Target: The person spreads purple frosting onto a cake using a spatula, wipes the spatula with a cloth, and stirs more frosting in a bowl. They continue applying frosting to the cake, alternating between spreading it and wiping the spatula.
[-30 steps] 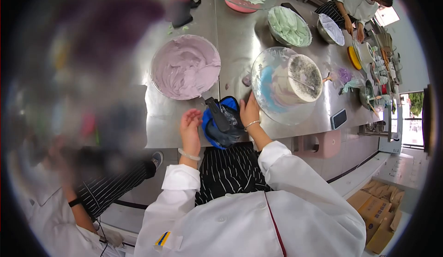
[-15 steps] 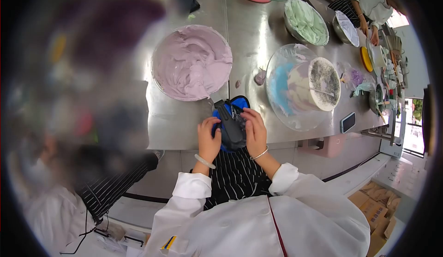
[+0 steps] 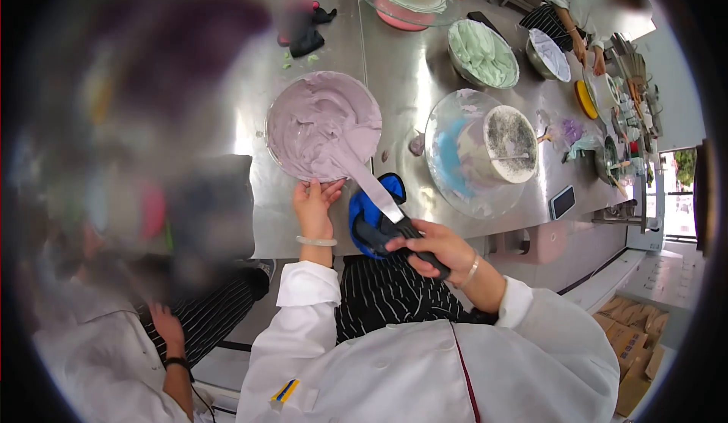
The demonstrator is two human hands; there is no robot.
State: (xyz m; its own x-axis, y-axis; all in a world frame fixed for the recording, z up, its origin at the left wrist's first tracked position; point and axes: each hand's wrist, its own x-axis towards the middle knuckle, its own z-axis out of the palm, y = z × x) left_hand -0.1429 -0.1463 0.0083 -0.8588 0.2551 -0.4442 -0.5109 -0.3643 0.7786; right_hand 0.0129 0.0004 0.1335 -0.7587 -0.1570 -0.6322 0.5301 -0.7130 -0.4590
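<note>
While the steel counter (image 3: 409,81) carries several bowls and cakes, the work in hand centres on the big bowl of lilac cream (image 3: 324,125) near its front edge. Further right along that edge, a cake on a turntable (image 3: 493,146) shows blue and lilac sides with a dark-speckled top, so coating looks partly done. The right hand (image 3: 436,247) is clamped on a palette knife (image 3: 375,188), blade dipped into the cream. The left hand (image 3: 315,204) steadies the bowl's near rim, fingers curled.
</note>
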